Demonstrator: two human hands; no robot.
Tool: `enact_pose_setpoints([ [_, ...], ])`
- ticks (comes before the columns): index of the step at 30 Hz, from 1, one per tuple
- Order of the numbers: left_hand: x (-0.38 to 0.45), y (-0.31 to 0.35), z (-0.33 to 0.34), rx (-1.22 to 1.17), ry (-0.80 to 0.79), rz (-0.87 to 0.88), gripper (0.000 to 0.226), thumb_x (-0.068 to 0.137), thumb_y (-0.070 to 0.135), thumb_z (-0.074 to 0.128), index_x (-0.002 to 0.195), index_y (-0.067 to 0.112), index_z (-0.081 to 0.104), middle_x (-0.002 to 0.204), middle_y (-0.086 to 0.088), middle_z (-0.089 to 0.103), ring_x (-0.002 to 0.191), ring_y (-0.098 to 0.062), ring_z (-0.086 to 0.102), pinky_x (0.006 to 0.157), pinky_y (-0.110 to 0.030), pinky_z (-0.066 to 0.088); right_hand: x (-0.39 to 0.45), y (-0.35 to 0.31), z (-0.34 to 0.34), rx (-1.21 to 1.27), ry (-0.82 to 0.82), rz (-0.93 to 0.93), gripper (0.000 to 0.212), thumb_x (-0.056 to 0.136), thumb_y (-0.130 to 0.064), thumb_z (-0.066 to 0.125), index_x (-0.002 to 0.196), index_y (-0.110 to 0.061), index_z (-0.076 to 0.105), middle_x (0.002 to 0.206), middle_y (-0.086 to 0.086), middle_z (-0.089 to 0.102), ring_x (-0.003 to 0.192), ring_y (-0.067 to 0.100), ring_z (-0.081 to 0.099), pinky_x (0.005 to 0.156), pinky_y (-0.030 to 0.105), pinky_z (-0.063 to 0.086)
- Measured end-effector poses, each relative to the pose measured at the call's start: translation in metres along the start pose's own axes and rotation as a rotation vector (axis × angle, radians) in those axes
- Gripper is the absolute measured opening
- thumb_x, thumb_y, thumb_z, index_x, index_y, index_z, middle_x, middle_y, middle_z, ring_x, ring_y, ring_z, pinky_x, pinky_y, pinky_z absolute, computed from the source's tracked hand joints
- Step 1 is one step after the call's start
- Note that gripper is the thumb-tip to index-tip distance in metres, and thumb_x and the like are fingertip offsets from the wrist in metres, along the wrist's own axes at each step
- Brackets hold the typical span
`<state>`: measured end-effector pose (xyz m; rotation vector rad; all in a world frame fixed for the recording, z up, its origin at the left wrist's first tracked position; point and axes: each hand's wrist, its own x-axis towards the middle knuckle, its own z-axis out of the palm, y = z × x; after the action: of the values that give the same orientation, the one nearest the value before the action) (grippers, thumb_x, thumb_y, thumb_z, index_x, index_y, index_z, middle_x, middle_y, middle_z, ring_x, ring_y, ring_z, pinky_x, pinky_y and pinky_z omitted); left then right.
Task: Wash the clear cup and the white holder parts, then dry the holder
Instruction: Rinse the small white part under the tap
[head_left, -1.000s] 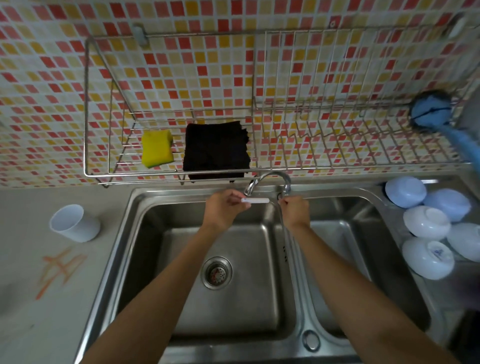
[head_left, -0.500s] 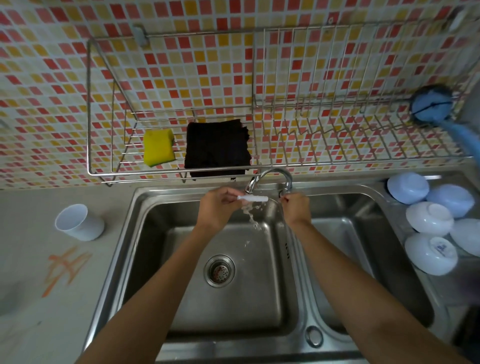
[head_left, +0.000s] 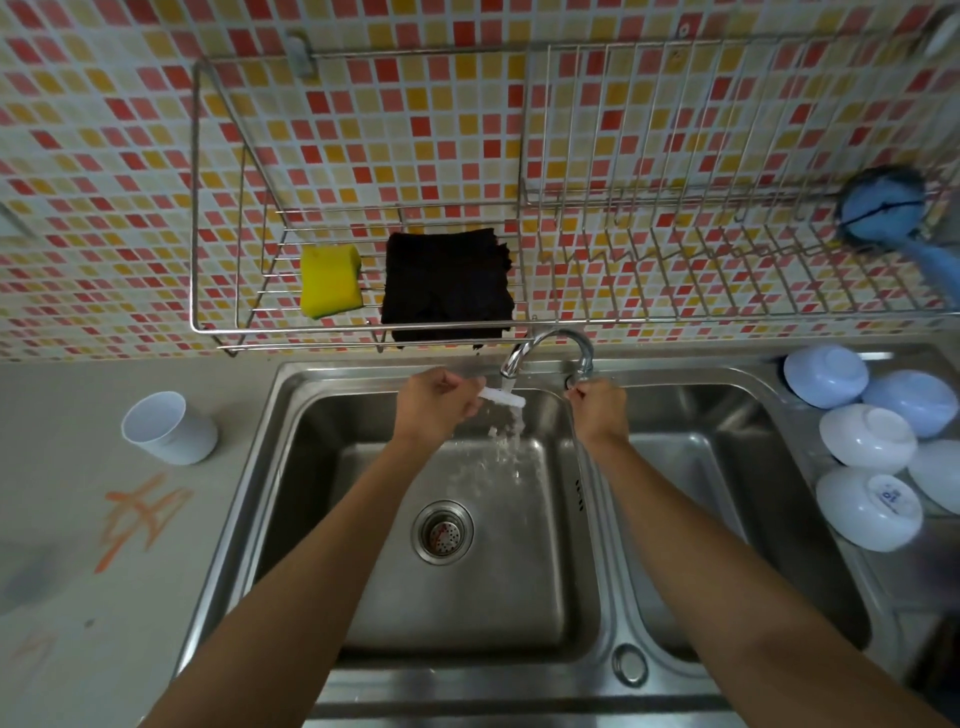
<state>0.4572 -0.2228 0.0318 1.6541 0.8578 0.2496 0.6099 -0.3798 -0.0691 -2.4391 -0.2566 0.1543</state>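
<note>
My left hand (head_left: 436, 402) pinches a small flat white holder part (head_left: 503, 397) under the running water of the chrome faucet (head_left: 545, 345), over the left sink basin (head_left: 467, 597). Water splashes down below the part. At the base of the faucet my right hand (head_left: 597, 408) grips the tap handle, which its fingers mostly hide. A white cup-shaped holder (head_left: 169, 428) stands on the grey counter left of the sink. The clear cup is not in view.
A wire rack (head_left: 519, 327) on the tiled wall holds a yellow sponge (head_left: 330, 280), a black cloth (head_left: 447, 283) and a blue brush (head_left: 883, 208). Several upturned pale bowls (head_left: 872, 439) lie right of the right basin (head_left: 727, 519). Orange marks are on the counter.
Water started running from the faucet and now flows more strongly over the white part. My left hand has tilted the part downward under the stream. My right hand stays at the tap.
</note>
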Motion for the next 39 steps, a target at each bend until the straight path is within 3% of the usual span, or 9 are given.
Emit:
enact_pose_setpoints([
  [4, 0.003, 0.004, 0.027, -0.138, -0.056, -0.166, 0.013, 0.087, 0.020, 0.069, 0.080, 0.014, 0.060, 0.079, -0.010, 0.073, 0.065, -0.014, 0.066, 0.076, -0.031, 0.059, 0.000, -0.001, -0.001, -0.013, -0.001, 0.020, 0.017, 0.093, -0.019, 0.062, 0.099, -0.008, 0.074, 0.091, 0.012, 0.072, 0.080, 0.023, 0.068, 0.077, 0.029, 0.056],
  [9, 0.003, 0.011, 0.045, -0.275, -0.107, -0.254, 0.015, 0.091, 0.016, 0.064, 0.094, 0.001, 0.067, 0.073, -0.010, 0.069, 0.056, -0.015, 0.057, 0.062, -0.024, 0.052, 0.000, 0.001, -0.001, -0.020, -0.004, 0.024, 0.016, 0.094, -0.017, 0.061, 0.097, -0.008, 0.074, 0.089, 0.012, 0.072, 0.077, 0.022, 0.067, 0.072, 0.027, 0.054],
  [17, -0.002, 0.001, 0.013, -0.360, -0.209, -0.241, 0.018, 0.090, 0.019, 0.065, 0.105, 0.008, 0.068, 0.090, -0.010, 0.075, 0.080, -0.018, 0.073, 0.074, -0.029, 0.059, -0.003, 0.000, -0.005, 0.022, -0.010, 0.002, 0.019, 0.095, -0.019, 0.059, 0.101, -0.006, 0.073, 0.092, 0.014, 0.072, 0.080, 0.023, 0.067, 0.071, 0.021, 0.047],
  [21, 0.001, -0.010, -0.011, -0.366, -0.196, -0.241, 0.023, 0.091, 0.015, 0.064, 0.111, 0.005, 0.066, 0.095, -0.013, 0.075, 0.083, -0.020, 0.073, 0.072, -0.027, 0.060, -0.010, -0.005, -0.011, 0.005, -0.007, -0.012, 0.023, 0.098, -0.019, 0.055, 0.103, -0.004, 0.071, 0.094, 0.018, 0.071, 0.083, 0.027, 0.068, 0.077, 0.030, 0.055],
  [26, 0.000, -0.020, -0.026, -0.332, -0.211, -0.210, 0.017, 0.091, 0.014, 0.064, 0.106, 0.008, 0.069, 0.103, -0.014, 0.072, 0.091, -0.023, 0.071, 0.079, -0.030, 0.058, -0.015, -0.008, -0.026, -0.001, 0.030, 0.021, 0.027, 0.100, -0.009, 0.045, 0.102, 0.003, 0.069, 0.100, 0.022, 0.069, 0.090, 0.032, 0.064, 0.080, 0.032, 0.049],
  [30, -0.005, -0.026, -0.030, -0.227, -0.165, -0.181, 0.007, 0.087, 0.012, 0.069, 0.094, 0.011, 0.072, 0.095, -0.011, 0.073, 0.088, -0.022, 0.068, 0.082, -0.032, 0.057, -0.017, -0.007, -0.028, 0.070, 0.039, 0.067, 0.026, 0.100, -0.007, 0.044, 0.098, 0.003, 0.068, 0.098, 0.022, 0.068, 0.086, 0.030, 0.062, 0.076, 0.030, 0.046],
  [34, -0.007, -0.039, -0.033, 0.192, 0.027, -0.042, 0.004, 0.083, 0.020, 0.074, 0.086, 0.019, 0.071, 0.080, 0.002, 0.068, 0.075, -0.013, 0.063, 0.066, -0.021, 0.051, -0.035, -0.001, -0.015, 0.023, 0.061, 0.072, 0.037, 0.099, -0.011, 0.046, 0.136, -0.014, 0.049, 0.103, 0.017, 0.068, 0.093, 0.035, 0.066, 0.075, 0.034, 0.051],
  [36, -0.015, -0.049, -0.034, 0.430, 0.108, 0.106, 0.009, 0.084, 0.024, 0.073, 0.092, 0.018, 0.072, 0.081, 0.005, 0.067, 0.073, -0.008, 0.062, 0.063, -0.016, 0.044, -0.061, 0.008, 0.002, -0.020, 0.041, -0.062, 0.058, 0.095, -0.016, 0.053, 0.148, -0.022, 0.029, 0.114, 0.014, 0.065, 0.096, 0.031, 0.065, 0.080, 0.041, 0.057],
  [39, -0.036, -0.064, -0.031, 0.517, 0.142, 0.287, 0.015, 0.087, 0.024, 0.070, 0.097, 0.014, 0.073, 0.086, 0.003, 0.070, 0.079, -0.010, 0.062, 0.072, -0.021, 0.047, -0.117, 0.022, 0.026, -0.150, -0.056, -0.309, 0.065, 0.091, -0.023, 0.061, 0.149, -0.018, 0.031, 0.143, 0.009, 0.047, 0.127, 0.026, 0.050, 0.103, 0.038, 0.045],
])
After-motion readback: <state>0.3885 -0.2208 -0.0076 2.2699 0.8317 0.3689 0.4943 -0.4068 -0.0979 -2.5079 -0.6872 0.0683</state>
